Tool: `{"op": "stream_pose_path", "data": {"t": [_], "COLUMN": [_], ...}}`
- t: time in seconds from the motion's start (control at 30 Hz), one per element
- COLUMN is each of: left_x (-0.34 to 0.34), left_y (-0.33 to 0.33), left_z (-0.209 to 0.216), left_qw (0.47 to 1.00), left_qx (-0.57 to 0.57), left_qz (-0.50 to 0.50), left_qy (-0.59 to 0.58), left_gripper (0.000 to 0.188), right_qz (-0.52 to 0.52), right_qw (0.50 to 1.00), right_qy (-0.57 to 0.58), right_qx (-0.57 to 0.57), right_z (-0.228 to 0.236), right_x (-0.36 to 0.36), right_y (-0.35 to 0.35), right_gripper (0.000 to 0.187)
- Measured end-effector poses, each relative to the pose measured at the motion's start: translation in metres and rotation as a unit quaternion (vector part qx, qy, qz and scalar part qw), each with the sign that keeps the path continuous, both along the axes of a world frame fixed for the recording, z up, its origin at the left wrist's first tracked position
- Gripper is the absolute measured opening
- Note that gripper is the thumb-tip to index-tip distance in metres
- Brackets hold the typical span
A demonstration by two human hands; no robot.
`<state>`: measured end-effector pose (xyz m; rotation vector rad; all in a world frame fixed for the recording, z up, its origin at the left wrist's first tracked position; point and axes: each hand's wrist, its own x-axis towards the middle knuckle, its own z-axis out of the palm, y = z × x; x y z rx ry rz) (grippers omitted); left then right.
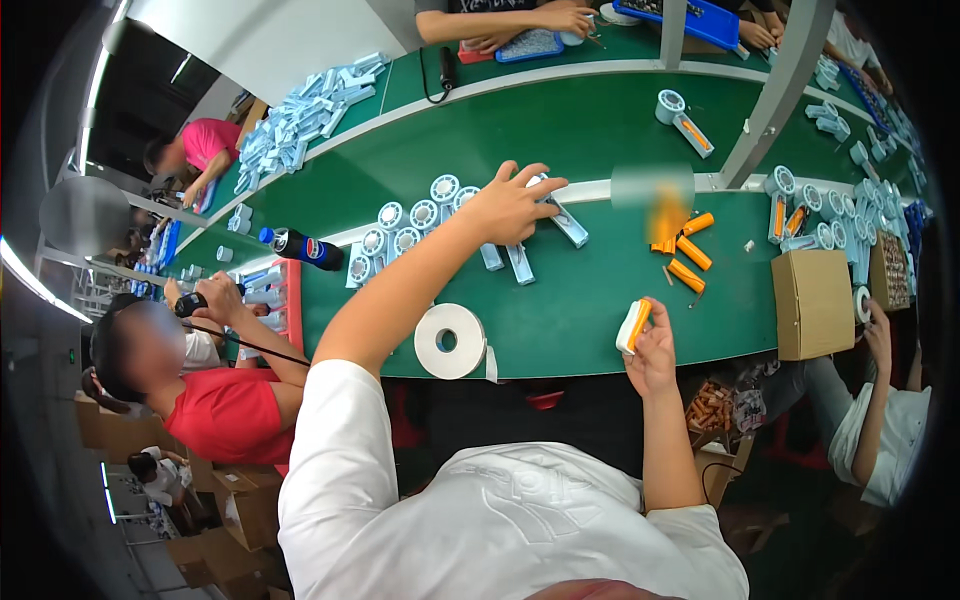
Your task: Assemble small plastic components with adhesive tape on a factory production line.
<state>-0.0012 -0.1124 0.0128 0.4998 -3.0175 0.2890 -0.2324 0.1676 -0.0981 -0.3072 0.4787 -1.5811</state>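
My left hand (512, 208) reaches out over the far side of the bench, its fingers spread above a light-blue handheld fan (571, 230). The fan's round head is partly hidden under the fingers; I see no firm grip on it. More light-blue fans (407, 240) stand and lie beside that wrist, round heads up. Nearer to me, my right hand (652, 355) is closed on an orange battery (641, 322) with a white piece against its side. Beyond it lie several loose orange batteries (692, 252), some with short wires; part of this pile is blurred.
A white tape roll (422, 342) lies near the front edge, its end loose. A dark bottle (305, 250) lies at left by a red crate (293, 310). Right stands a cardboard box (815, 300). A metal post (775, 100) rises from the bench rail. Co-workers sit around.
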Motion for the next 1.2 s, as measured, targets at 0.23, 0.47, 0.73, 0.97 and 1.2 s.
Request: {"op": "stream_pose_path", "data": {"t": [0.23,0.47,0.73,0.97,1.2], "left_x": [-0.012,-0.04,-0.064,-0.002,0.018], "left_y": [-0.026,-0.018,0.017,0.14,0.169], "left_z": [-0.03,-0.027,-0.012,-0.024,-0.052], "left_qw": [0.998,0.997,0.981,0.981,0.955], "left_qx": [0.046,0.026,0.117,0.177,0.19], "left_qz": [-0.014,0.064,0.119,0.064,0.054], "left_qy": [0.033,0.017,-0.101,0.044,0.223], "left_gripper": [0.021,0.017,0.013,0.006,0.01], "right_qz": [0.035,0.078,0.082,0.028,-0.187], "right_qw": [0.999,0.997,0.995,0.998,0.743], "right_qy": [-0.022,0.005,0.01,-0.044,0.626], "right_qx": [-0.002,-0.029,-0.05,-0.039,-0.144], "right_z": [-0.003,-0.004,-0.017,0.026,0.047], "right_x": [-0.002,-0.003,-0.012,-0.018,-0.003], "right_y": [-0.004,-0.009,-0.002,0.029,0.011], "right_gripper": [0.071,0.07,0.064,0.065,0.066]}}
